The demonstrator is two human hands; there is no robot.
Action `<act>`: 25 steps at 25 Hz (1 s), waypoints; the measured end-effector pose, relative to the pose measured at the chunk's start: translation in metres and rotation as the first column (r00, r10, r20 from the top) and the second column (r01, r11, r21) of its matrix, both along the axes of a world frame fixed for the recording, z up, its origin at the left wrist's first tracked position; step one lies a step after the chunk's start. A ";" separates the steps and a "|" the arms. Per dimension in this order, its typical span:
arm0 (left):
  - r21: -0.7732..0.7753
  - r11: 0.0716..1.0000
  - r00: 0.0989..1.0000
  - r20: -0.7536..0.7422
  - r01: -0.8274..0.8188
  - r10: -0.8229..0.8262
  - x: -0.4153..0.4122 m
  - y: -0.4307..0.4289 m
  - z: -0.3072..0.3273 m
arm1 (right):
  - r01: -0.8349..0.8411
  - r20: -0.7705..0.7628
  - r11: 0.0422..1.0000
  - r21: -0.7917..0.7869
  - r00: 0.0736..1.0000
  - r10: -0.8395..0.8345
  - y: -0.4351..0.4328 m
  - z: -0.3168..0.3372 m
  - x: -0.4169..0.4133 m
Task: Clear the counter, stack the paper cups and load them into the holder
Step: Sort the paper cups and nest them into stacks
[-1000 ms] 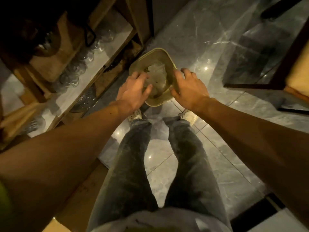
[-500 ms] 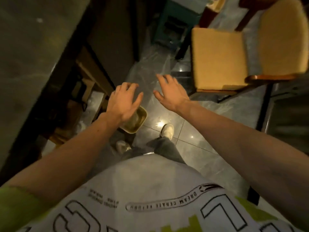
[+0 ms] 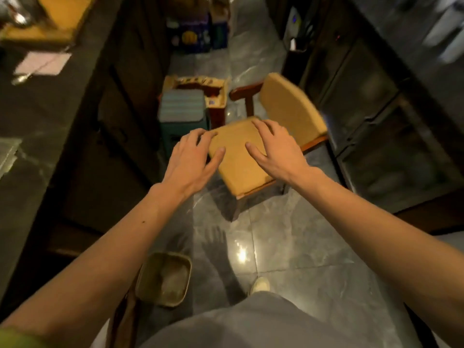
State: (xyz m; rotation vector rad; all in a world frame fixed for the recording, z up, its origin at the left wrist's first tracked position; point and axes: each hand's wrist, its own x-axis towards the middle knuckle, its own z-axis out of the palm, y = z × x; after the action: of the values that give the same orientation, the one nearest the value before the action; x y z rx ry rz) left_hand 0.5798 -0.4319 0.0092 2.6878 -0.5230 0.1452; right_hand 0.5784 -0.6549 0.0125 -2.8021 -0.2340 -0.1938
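left hand point(image 3: 190, 159): fingers spread and loose, holding nothing, seen over the chair point(image 3: 238, 167) seat's near-left corner | right hand point(image 3: 278, 149): likewise spread, holding nothing, apart from the left | counter point(image 3: 30, 177): dark, along the left | bin point(image 3: 148, 280): on the floor point(image 3: 301, 247) by the counter's foot, pale crumpled stuff inside

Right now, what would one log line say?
left hand: open, empty | right hand: open, empty | bin: on floor, under left arm
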 end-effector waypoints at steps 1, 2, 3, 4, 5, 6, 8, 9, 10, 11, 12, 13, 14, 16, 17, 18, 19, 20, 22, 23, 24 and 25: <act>-0.007 0.999 0.998 0.034 0.047 -0.047 0.015 -0.029 0.012 | 0.028 0.038 1.000 -0.007 0.999 -0.028 -0.028 0.013 0.007; -0.014 0.996 0.995 0.062 0.084 -0.083 0.028 -0.057 0.021 | 0.057 0.070 0.998 -0.013 0.996 -0.056 -0.055 0.025 0.013; -0.023 0.992 0.988 0.098 0.121 -0.118 0.042 -0.091 0.032 | 0.095 0.105 0.995 -0.015 0.990 -0.093 -0.087 0.038 0.020; -0.033 0.988 0.980 0.130 0.154 -0.148 0.055 -0.121 0.042 | 0.139 0.133 0.990 -0.011 0.982 -0.136 -0.115 0.050 0.025; -0.048 0.982 0.972 0.156 0.184 -0.175 0.065 -0.150 0.052 | 0.182 0.157 0.983 -0.003 0.971 -0.179 -0.142 0.061 0.029; -0.061 0.972 0.960 0.184 0.227 -0.213 0.077 -0.184 0.062 | 0.228 0.181 0.974 0.003 0.958 -0.224 -0.172 0.072 0.032; -0.066 0.955 0.935 0.232 0.291 -0.269 0.098 -0.234 0.077 | 0.291 0.212 0.957 0.012 0.934 -0.287 -0.216 0.089 0.037; -0.062 0.945 0.922 0.249 0.320 -0.296 0.109 -0.260 0.084 | 0.320 0.227 0.948 0.007 0.922 -0.313 -0.239 0.097 0.039; -0.058 0.936 0.910 0.259 0.348 -0.323 0.119 -0.283 0.089 | 0.344 0.239 0.939 0.002 0.912 -0.335 -0.259 0.103 0.042; -0.052 0.924 0.898 0.264 0.378 -0.352 0.131 -0.306 0.094 | 0.373 0.246 0.928 0.002 0.899 -0.362 -0.278 0.108 0.047; -0.049 0.912 0.886 0.265 0.407 -0.381 0.143 -0.327 0.097 | 0.404 0.250 0.915 0.005 0.885 -0.393 -0.296 0.111 0.052; -0.046 0.898 0.872 0.264 0.438 -0.412 0.157 -0.349 0.101 | 0.439 0.253 0.899 0.012 0.868 -0.427 -0.316 0.114 0.059; -0.048 0.882 0.858 0.263 0.468 -0.441 0.171 -0.368 0.103 | 0.469 0.251 0.883 0.016 0.853 -0.458 -0.333 0.115 0.066; -0.052 0.852 0.829 0.267 0.521 -0.491 0.200 -0.405 0.104 | 0.523 0.238 0.852 0.004 0.827 -0.509 -0.364 0.115 0.080; -0.057 0.838 0.816 0.272 0.543 -0.510 0.215 -0.422 0.104 | 0.550 0.236 0.835 -0.001 0.812 -0.534 -0.378 0.114 0.087; -0.067 0.823 0.804 0.273 0.564 -0.529 0.231 -0.441 0.104 | 0.580 0.239 0.815 0.001 0.791 -0.563 -0.393 0.114 0.096; -0.080 0.809 0.793 0.274 0.582 -0.544 0.245 -0.458 0.104 | 0.607 0.241 0.795 0.007 0.770 -0.590 -0.405 0.114 0.105; -0.094 0.794 0.783 0.271 0.600 -0.560 0.259 -0.473 0.106 | 0.632 0.238 0.775 0.015 0.750 -0.617 -0.417 0.115 0.114; -0.110 0.755 0.754 0.247 0.646 -0.609 0.285 -0.503 0.106 | 0.681 0.218 0.732 0.033 0.710 -0.670 -0.441 0.118 0.133; -0.116 0.731 0.733 0.245 0.672 -0.635 0.301 -0.520 0.106 | 0.701 0.213 0.712 0.043 0.690 -0.692 -0.454 0.120 0.145; -0.129 0.715 0.720 0.249 0.687 -0.647 0.316 -0.537 0.107 | 0.717 0.210 0.695 0.059 0.672 -0.711 -0.465 0.120 0.157; -0.148 0.707 0.718 0.250 0.691 -0.649 0.329 -0.553 0.106 | 0.729 0.198 0.681 0.072 0.659 -0.726 -0.477 0.119 0.167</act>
State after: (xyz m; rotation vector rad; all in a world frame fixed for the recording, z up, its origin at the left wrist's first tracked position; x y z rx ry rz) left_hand 0.9084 -0.9847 0.1156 2.0948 -1.4199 0.2221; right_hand 0.7452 -1.1319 0.1311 -2.7140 0.8840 -0.6762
